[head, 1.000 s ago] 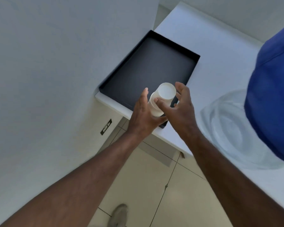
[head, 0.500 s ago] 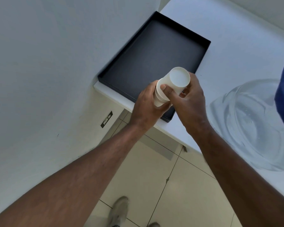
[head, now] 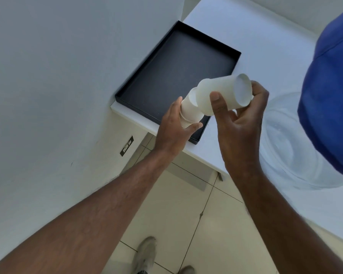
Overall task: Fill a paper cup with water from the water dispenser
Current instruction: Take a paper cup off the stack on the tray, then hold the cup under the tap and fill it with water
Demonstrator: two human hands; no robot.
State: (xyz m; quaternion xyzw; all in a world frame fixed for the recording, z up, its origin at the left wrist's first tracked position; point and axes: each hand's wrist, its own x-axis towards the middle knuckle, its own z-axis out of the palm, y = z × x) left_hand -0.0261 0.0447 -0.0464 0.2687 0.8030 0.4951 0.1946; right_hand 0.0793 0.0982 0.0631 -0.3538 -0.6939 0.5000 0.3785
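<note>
Right hand (head: 240, 123) grips one paper cup (head: 222, 93) (tilted), left hand (head: 174, 129) clasps the cup stack (head: 189, 111)

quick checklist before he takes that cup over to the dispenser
1. Right hand grips one cup: ok.
2. Cup free of the stack: not ok, its end sits at the stack's top.
3. Left hand holds the stack: ok.
4. Only one cup pulled: cannot tell.
5. Tray has room for the stack: ok.
6. Dispenser tap in view: not ok, only the bottle shows.
</note>
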